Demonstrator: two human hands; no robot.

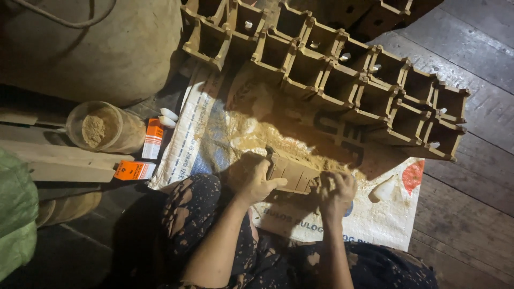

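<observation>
— Wooden block (292, 172), is that what both hands have hold of?

— Yes. It is a short slatted piece lying across the person's lap, over the woven plastic sack (375, 214) spread on the plank floor (471, 160). The left hand (251, 179) is closed around its left end, thumb laid along the near edge. The right hand (336, 191) is curled shut at its right end; whether it grips the block itself or some small tool pressed to it, I cannot tell.

— What lies out past the left hand?

— Far out to its left is a green bag (16, 219), then some pale wooden planks (64, 160). Closer in stands a clear plastic jar (104, 128) with tan powder in the bottom. Between the jar and the left hand are two small orange boxes (152, 140), one lying flat near the planks, one at the sack's edge, with a couple of white tube caps (168, 118) just beyond. A big rounded burlap sack (101, 48) sits further off behind the jar.

— And above the hands?

— Sawdust (251, 140) is heaped on the sack just beyond the block. Further out runs a long row of open wooden compartments (342, 80), joined box to box, stretching from beyond the left hand to well past the right hand.

— Beyond the right hand?

— Only the sack's printed corner, then the bare floor.
</observation>
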